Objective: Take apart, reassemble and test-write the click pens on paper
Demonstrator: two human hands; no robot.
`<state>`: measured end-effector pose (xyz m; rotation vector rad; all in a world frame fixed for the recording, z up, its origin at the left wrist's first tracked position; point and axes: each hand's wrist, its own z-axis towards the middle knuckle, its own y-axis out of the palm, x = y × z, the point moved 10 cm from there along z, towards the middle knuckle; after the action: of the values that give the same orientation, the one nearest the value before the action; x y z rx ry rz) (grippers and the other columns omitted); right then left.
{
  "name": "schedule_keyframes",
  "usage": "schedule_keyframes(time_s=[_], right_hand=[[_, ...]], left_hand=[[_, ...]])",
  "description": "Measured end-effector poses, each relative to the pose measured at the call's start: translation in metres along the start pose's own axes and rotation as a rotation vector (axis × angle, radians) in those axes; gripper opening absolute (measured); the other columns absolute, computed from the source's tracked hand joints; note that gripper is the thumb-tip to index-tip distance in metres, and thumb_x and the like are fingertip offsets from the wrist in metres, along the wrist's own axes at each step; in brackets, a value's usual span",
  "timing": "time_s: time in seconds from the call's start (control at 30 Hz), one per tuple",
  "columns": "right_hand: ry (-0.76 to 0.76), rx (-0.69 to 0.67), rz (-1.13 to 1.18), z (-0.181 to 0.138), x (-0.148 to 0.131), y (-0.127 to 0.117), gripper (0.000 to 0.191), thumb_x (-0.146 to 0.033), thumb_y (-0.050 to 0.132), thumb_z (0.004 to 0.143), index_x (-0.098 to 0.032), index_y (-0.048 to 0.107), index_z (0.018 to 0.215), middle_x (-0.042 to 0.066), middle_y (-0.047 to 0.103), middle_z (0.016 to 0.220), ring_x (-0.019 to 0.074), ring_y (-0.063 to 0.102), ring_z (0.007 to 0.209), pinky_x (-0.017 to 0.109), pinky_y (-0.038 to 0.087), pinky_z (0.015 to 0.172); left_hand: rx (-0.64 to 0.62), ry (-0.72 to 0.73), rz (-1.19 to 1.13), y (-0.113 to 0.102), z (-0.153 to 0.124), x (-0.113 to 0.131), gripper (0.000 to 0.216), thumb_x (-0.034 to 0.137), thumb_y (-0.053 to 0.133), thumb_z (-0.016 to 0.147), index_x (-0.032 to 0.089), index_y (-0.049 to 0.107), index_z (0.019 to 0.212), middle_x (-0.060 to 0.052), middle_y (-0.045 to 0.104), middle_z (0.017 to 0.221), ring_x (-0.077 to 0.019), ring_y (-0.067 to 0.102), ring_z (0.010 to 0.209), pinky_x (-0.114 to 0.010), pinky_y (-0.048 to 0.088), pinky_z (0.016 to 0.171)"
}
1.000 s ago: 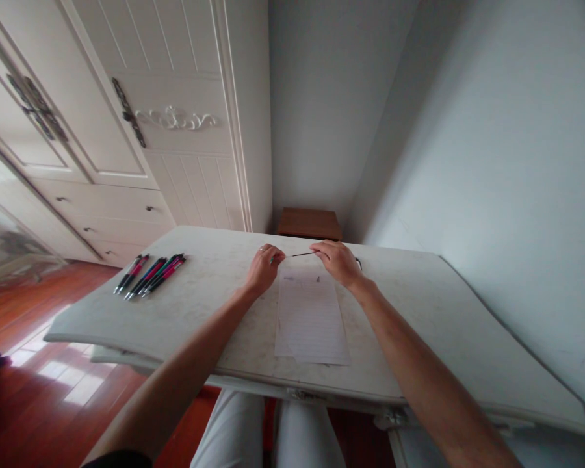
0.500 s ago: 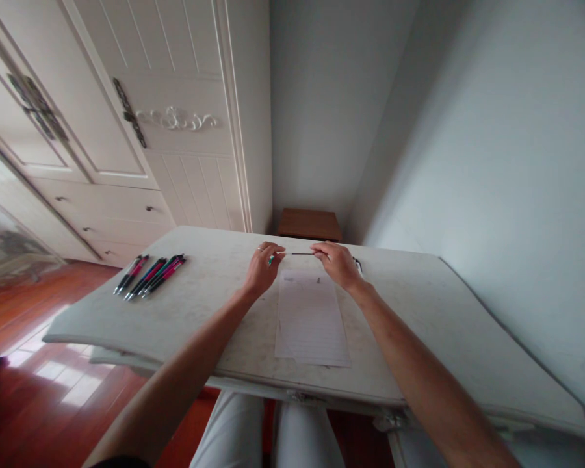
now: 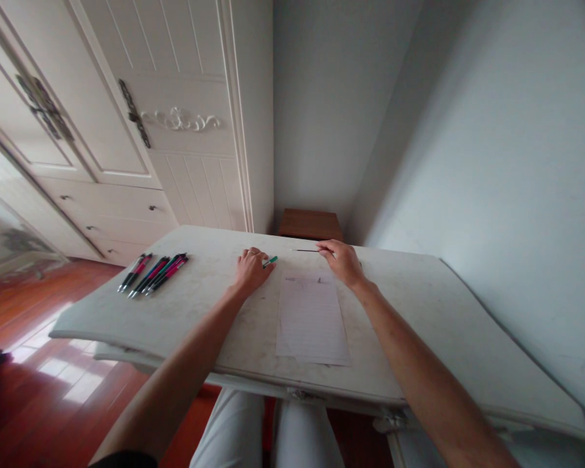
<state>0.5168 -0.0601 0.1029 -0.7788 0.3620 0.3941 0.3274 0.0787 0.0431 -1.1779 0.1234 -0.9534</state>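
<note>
White doors of a cabinet (image 3: 199, 175) stand beyond the far left of the surface (image 3: 409, 312), a bare wall (image 3: 492, 162) runs along the right, and a brown box (image 3: 311, 223) sits past the far edge. Reddish floor (image 3: 92, 292) shows at the left.

Both hands are over the far half of the surface, beyond most of the paper (image 3: 312, 318), probably so the work sits straight ahead of the person and at easy reach. The right hand (image 3: 341, 260) pinches one end of a thin dark rod (image 3: 305, 250) between thumb and fingers; the rest of it points left, its pale tip free. Held by the end like that, nearly its whole length stays exposed, which seems to suit handling so slim a thing.

The left hand (image 3: 251, 268) is well apart from that tip, its grip closed around a small green piece (image 3: 270, 261) that juts out toward the right. Much of the piece is hidden by the fingers, so its full shape is unclear.

The paper lies flat between the forearms, touched by neither hand. Several pens (image 3: 158, 276) lie side by side at the left, likely set there to leave the middle free.
</note>
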Motion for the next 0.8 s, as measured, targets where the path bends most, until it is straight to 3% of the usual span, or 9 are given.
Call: schedule_keyframes(time_s=[0.17, 0.4, 0.8], right_hand=[[-0.012, -0.002, -0.019, 0.000, -0.002, -0.001, 0.024, -0.012, 0.055, 0.087, -0.019, 0.074, 0.100, 0.007, 0.074, 0.094, 0.0207, 0.069, 0.088, 0.033, 0.051, 0.083], [-0.030, -0.027, -0.079, -0.001, -0.006, 0.000, 0.025, -0.013, 0.053, 0.090, -0.021, 0.073, 0.103, 0.007, 0.073, 0.095, 0.0204, 0.068, 0.089, 0.033, 0.051, 0.084], [-0.054, -0.051, -0.116, -0.001, -0.009, 0.004, 0.025, -0.012, 0.054, 0.090, -0.020, 0.073, 0.103, 0.007, 0.073, 0.095, 0.0199, 0.068, 0.088, 0.031, 0.050, 0.082]], left_hand=[[0.019, 0.003, -0.061, -0.002, 0.004, -0.004, 0.012, 0.026, 0.064, 0.084, 0.022, 0.075, 0.087, -0.010, 0.071, 0.100, -0.0285, 0.060, 0.098, -0.043, 0.047, 0.089], [0.105, 0.063, -0.358, -0.013, 0.011, 0.007, 0.008, 0.019, 0.066, 0.081, 0.020, 0.073, 0.084, -0.004, 0.072, 0.089, -0.0198, 0.064, 0.082, -0.035, 0.050, 0.083], [0.108, 0.182, -0.396, -0.018, 0.006, 0.027, 0.007, 0.017, 0.069, 0.081, 0.020, 0.072, 0.086, -0.005, 0.072, 0.091, -0.0218, 0.063, 0.089, -0.039, 0.049, 0.087]])
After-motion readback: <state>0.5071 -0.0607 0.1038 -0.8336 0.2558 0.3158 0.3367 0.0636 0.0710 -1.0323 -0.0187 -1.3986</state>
